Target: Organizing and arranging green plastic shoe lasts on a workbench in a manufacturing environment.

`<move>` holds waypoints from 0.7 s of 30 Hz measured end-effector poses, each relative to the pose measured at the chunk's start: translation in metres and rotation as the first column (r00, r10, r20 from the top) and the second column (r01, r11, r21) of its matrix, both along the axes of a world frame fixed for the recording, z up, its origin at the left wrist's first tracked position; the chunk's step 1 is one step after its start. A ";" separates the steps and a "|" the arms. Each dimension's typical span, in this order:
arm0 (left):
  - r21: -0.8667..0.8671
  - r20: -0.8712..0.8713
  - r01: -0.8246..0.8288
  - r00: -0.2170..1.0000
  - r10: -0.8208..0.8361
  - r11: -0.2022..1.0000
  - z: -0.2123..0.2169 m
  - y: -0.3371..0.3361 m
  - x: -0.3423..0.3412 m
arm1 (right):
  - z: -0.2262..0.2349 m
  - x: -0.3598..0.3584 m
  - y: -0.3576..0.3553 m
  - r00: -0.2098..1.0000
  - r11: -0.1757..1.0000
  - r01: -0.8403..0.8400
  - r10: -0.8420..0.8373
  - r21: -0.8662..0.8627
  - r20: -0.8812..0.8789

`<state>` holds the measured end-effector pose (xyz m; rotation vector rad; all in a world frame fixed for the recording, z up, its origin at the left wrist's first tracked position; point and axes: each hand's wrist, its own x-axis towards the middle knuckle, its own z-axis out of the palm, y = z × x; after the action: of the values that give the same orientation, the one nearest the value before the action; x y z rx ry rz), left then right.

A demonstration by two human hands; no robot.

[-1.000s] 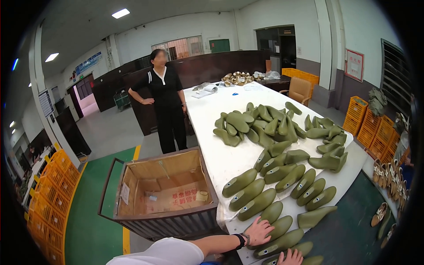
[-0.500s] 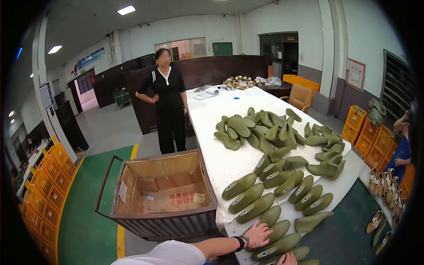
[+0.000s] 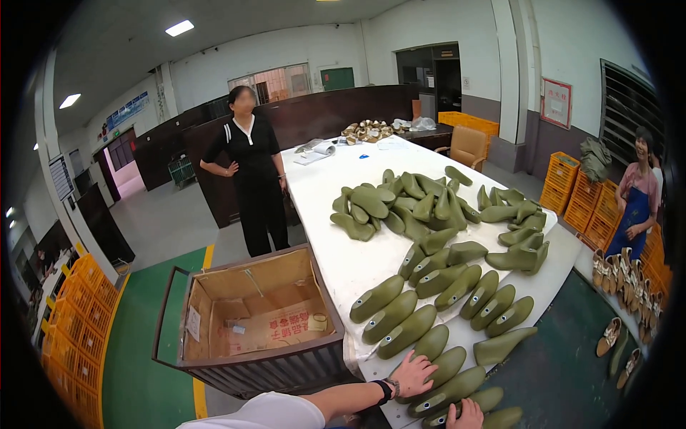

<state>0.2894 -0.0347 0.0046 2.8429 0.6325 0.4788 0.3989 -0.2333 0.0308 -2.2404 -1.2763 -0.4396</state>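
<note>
1. The olive-green shoe lasts lie in rows at the near end of the white bench. The left hand rests flat on one, fingers spread, as it did a moment ago.
2. The right hand has slid lower, to the frame's edge; its grip cannot be told.
3. Left stands a lined cart; a person in black waits far off.

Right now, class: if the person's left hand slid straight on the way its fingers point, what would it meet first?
The left hand rests on an olive-green shoe last, fingers pointing up-right along the white table. Going on, it would probably meet the neighbouring last in the same row first, though depth is hard to judge.
</note>
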 end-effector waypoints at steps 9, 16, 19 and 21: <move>-0.011 0.004 0.012 1.000 -0.012 1.000 0.004 -0.002 -0.001 | -0.013 0.002 -0.003 0.997 0.996 0.059 -0.057 0.061 -0.047; -0.017 -0.028 -0.003 1.000 0.002 1.000 0.004 -0.003 -0.003 | -0.017 0.003 -0.003 0.996 0.998 0.060 -0.057 0.036 -0.068; 0.011 0.010 0.002 1.000 -0.002 1.000 0.004 0.001 -0.001 | -0.009 0.001 0.000 0.988 0.995 0.096 -0.097 -0.007 -0.121; -0.005 0.008 0.002 1.000 -0.002 1.000 0.002 -0.002 -0.003 | -0.011 0.000 -0.001 0.990 0.996 0.089 -0.088 0.012 -0.108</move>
<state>0.2859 -0.0367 0.0069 2.8348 0.6285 0.4873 0.3989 -0.2346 0.0198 -2.2805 -1.1180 -0.3556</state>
